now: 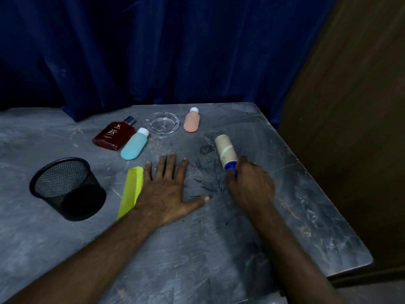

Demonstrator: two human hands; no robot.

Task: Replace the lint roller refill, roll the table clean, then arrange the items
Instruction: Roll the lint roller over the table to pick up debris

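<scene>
My right hand (251, 185) grips the blue handle of the lint roller (226, 151), whose pale roll lies against the grey table (219, 238) and points away from me. My left hand (166, 189) rests flat on the table with its fingers spread, holding nothing. Its outer edge overlaps a yellow-green comb (131, 189). Dark hair and lint (207, 149) are scattered on the surface between and beyond the hands.
A black mesh cup (68, 189) stands at the left. Further back lie a red perfume bottle (114, 136), a blue bottle (134, 147), a glass ashtray (162, 123) and a pink bottle (192, 120). A blue curtain hangs behind; the table's edge runs along the right.
</scene>
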